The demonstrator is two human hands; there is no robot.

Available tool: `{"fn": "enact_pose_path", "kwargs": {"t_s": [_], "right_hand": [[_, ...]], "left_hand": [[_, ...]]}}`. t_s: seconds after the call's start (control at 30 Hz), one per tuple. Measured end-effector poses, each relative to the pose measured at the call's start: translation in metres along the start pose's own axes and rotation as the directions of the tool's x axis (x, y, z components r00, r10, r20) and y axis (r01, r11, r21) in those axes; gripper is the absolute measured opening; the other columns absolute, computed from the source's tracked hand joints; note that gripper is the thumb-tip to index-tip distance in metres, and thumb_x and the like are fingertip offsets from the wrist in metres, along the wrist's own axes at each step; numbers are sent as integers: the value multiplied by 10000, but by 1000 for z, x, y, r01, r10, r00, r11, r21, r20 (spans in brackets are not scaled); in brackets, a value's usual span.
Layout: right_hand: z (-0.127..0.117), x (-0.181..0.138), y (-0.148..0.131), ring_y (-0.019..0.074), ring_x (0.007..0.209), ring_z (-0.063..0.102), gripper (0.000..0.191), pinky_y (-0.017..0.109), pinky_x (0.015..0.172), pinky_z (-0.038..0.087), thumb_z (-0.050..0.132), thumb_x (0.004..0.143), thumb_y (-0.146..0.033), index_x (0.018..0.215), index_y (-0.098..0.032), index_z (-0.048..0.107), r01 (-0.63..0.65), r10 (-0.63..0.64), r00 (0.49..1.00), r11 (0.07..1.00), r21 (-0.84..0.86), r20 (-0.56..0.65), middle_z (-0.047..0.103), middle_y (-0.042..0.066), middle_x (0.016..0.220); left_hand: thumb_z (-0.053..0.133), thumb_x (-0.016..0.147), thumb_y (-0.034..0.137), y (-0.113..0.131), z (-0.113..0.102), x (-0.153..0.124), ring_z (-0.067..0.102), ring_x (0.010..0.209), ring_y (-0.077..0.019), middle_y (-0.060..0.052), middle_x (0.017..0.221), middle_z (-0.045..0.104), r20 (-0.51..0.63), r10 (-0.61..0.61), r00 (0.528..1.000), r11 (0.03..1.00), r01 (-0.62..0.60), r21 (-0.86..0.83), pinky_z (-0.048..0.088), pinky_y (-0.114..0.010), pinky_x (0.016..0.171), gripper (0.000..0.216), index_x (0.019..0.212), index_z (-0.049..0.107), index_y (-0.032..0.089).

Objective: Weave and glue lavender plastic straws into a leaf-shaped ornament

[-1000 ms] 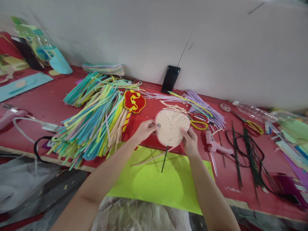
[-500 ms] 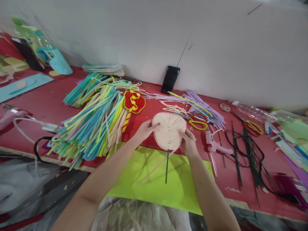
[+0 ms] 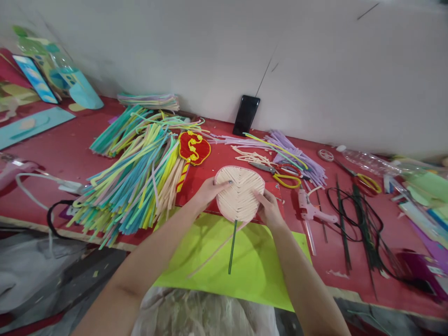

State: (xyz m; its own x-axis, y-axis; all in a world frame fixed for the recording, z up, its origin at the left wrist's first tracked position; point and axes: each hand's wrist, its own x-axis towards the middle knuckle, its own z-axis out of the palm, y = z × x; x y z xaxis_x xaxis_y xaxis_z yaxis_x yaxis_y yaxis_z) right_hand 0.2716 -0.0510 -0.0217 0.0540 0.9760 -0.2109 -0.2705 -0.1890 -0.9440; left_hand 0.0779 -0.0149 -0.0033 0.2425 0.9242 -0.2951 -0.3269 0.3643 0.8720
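Between my two hands is a cream fan (image 3: 239, 198) made of pipe cleaners laid in a V pattern, with a pink edge. A dark green stick (image 3: 232, 249) points down from it as a handle, and a loose pink pipe cleaner (image 3: 212, 257) trails to the lower left. My left hand (image 3: 212, 191) grips the fan's left edge, thumb on the front. On the right edge, my right hand (image 3: 269, 207) pinches it the same way. Some of the fingers are hidden behind the fan. Below lies a yellow-green sheet (image 3: 259, 266).
Left stand bundles of coloured pipe cleaners (image 3: 136, 177) and a small red fan with yellow trim (image 3: 194, 148). Yellow-handled scissors (image 3: 287, 180), a pink glue gun (image 3: 311, 210), purple pipe cleaners (image 3: 294, 151) and green wires (image 3: 364, 228) lie right. A black phone (image 3: 246, 115) leans against the wall.
The fan has moved slightly left and down in my hands, and its stick now slants to the lower left. At the far left, a phone's dark screen has lit up.
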Motion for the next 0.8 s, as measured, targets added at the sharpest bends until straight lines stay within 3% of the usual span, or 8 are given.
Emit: {"fn": "enact_pose_path", "kwargs": {"t_s": [0.1,0.2,0.43,0.8], "right_hand": [[-1,1,3,182,771,649,323,298,738,507,770,648,-446,868,-217,713,28,-28,1000,1000,-11,8,742,9,855],[-5,4,5,194,819,651,321,309,780,500,745,669,-472,854,-212,712,69,-72,997,995,-66,-40,742,16,890],[-5,4,1,182,716,638,321,286,660,503,756,654,-449,869,-219,694,28,-29,1000,994,-108,-11,729,10,815],[-1,2,-3,155,646,600,296,271,614,479,783,635,-413,835,-216,689,11,-11,1000,999,-44,-2,699,-5,746]], "left_hand": [[857,468,340,1,-1,-1,679,859,-248,-91,880,743,-31,-18,999,999,19,38,503,-399,892,474,854,716,104],[840,494,309,2,-1,-3,677,817,-223,-67,847,742,15,-43,999,997,42,62,506,-384,884,418,840,715,112],[808,573,227,1,2,-6,673,845,-213,-61,878,742,70,-105,992,975,89,201,520,-359,858,329,867,708,121],[835,535,238,6,4,-8,672,918,-233,-75,924,746,58,-159,986,974,147,172,514,-355,882,386,884,717,123]]}}
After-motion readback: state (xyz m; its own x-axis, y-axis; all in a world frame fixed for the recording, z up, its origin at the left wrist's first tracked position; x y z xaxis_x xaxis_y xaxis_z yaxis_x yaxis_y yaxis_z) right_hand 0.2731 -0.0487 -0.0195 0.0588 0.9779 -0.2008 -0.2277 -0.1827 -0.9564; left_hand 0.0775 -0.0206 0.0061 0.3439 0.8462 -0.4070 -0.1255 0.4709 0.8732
